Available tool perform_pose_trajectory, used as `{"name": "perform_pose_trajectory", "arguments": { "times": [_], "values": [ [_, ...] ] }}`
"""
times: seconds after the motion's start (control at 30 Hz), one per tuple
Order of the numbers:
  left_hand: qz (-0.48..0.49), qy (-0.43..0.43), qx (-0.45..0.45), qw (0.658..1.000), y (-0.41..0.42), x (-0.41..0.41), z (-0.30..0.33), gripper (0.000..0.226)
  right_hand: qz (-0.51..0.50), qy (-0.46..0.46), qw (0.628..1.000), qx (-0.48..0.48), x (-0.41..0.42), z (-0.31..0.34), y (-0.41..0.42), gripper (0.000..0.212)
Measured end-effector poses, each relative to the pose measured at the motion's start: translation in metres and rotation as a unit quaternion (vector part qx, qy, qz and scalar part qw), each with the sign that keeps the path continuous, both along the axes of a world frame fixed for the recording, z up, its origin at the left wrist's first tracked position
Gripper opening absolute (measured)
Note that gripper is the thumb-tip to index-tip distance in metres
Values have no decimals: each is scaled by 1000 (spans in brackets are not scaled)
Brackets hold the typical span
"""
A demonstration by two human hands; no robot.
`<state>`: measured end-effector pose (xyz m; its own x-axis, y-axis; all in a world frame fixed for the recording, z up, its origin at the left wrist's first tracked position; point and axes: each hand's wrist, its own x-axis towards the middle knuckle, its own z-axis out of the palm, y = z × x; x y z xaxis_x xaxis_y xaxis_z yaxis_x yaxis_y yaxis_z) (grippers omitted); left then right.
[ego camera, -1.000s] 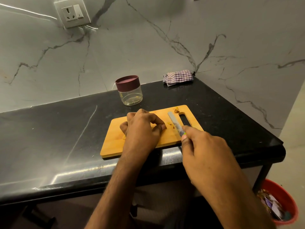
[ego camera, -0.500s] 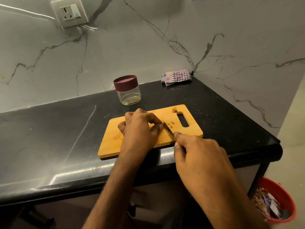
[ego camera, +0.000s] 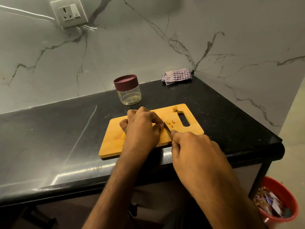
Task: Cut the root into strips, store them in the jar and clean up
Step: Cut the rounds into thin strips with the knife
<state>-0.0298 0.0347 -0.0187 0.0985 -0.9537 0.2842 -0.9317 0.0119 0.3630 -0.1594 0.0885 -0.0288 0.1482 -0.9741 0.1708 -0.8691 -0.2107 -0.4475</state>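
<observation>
Black tabletop [ego camera: 49,138], marble walls. Cutting board [ego camera: 113,142] is the landmark. Left hand [ego camera: 142,129] on the board, fingers curled pinching the root, itself hidden. Right hand [ego camera: 194,151] grips the knife [ego camera: 167,128], blade just right of the left fingertips. Cut strips [ego camera: 170,123] lie right of the blade; jar [ego camera: 127,90] behind the board, lid on. Keep fingertips tucked, slices thin. Versus 1 s ago: blade now down at the root, not raised.

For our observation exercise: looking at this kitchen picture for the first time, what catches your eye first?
Two hands meet over the orange board at the counter's front edge: the left hand holds something down, the right hand works a knife beside it. Behind stands a lidded jar; a red bin sits low right.
</observation>
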Motion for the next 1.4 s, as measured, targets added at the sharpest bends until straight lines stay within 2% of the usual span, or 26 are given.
{"name": "perform_pose_trajectory", "arguments": {
  "times": [0.2,0.37,0.7,0.93,1.1,1.4],
  "values": [
    [0,9,9,1000,0,1,-2,6,23,0,998,-57,-18,14,30,12],
    [7,32,-24,999,7,1,-5,7,14,4,998,-68,-23,16,34,15],
    [17,36,-15,999,8,1,-5,18,14,-20,996,-84,-35,5,28,18],
    [-38,28,-9,999,7,1,-6,19,13,-23,996,-87,-43,9,33,25],
    [-18,35,-16,999,6,2,-6,11,-11,10,1000,-18,-40,28,32,34],
    [-6,28,-26,999,6,1,-8,9,-22,17,1000,-7,-35,19,17,32]
  ]
}}
